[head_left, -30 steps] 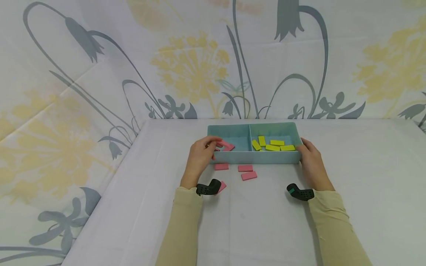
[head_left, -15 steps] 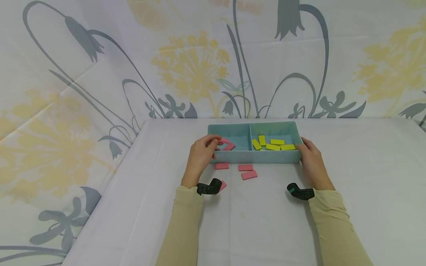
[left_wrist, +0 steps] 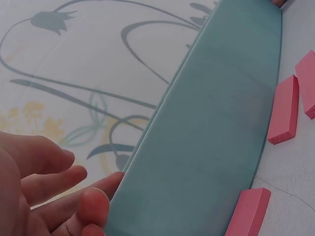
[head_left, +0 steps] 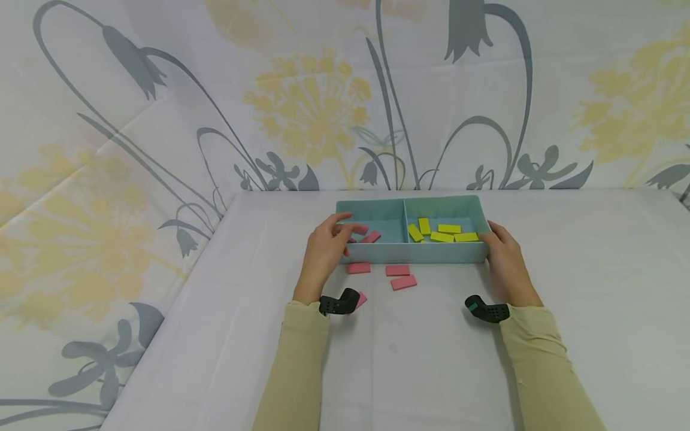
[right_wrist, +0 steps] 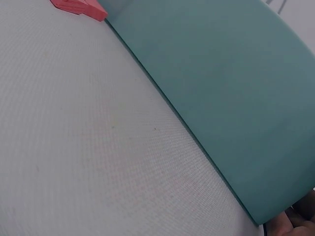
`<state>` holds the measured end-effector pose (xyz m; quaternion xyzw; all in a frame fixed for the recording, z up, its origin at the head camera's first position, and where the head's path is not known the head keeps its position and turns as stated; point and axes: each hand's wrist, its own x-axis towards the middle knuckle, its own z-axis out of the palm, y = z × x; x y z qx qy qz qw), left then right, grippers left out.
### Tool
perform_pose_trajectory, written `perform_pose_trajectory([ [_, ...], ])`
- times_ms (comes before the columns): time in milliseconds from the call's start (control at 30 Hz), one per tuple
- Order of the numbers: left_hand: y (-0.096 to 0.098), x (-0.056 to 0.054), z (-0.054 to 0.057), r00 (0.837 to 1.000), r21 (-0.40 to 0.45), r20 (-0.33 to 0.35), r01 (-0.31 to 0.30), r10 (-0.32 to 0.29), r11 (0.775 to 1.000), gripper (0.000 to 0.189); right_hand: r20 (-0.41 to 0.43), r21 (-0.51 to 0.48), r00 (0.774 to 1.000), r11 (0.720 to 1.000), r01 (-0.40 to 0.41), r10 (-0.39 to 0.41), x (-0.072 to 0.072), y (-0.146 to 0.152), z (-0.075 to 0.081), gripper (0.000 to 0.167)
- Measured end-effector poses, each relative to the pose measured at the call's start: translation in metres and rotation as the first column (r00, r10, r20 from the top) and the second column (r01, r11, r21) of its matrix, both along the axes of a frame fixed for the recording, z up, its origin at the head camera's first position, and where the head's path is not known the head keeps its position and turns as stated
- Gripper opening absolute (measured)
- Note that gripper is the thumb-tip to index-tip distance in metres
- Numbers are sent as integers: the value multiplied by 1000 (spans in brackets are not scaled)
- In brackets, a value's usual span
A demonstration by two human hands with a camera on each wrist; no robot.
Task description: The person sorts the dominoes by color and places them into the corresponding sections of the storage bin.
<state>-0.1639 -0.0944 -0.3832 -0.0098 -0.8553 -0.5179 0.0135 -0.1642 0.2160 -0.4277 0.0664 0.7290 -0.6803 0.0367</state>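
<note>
A light blue two-compartment box stands on the table. My left hand is over its left compartment, thumb and fingers apart with nothing pinched between them. Pink blocks lie in that compartment, partly hidden by the hand. In the left wrist view, the loosely bent fingers are beside the box's front wall. My right hand holds the box's right end, with the thumb at the rim; the right wrist view shows only a bit of its fingers at the corner. Several yellow blocks lie in the right compartment.
In front of the box, several pink blocks lie on the white cloth: one near the left, a pair in the middle, and one partly behind the left wrist camera. A flower-patterned cloth hangs behind.
My left thumb and fingers have spread apart, letting go of a pink block in the left compartment. My right hand stays on the box's right end.
</note>
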Motion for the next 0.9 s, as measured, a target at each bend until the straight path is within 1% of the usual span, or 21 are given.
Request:
perform_pose_trajectory([
  [100,0,0,0,1000,19,10,-4,4,1000,35,7,-7,1000,1000,3,-3,0,0,0,56],
  [267,0,0,0,1000,17,24,-2,2,1000,38,4,-9,1000,1000,5,-5,0,1,-1,56],
  [500,0,0,1,1000,2,20,-2,2,1000,34,4,-17,1000,1000,7,-7,-1,1,-2,56],
  [667,0,1,1,1000,1,10,13,-13,1000,31,1,-14,1000,1000,8,-8,-1,1,-2,56],
  [900,0,1,2,999,-46,-11,38,-38,998,26,-3,-11,1000,1000,4,-4,-1,1,-2,56],
])
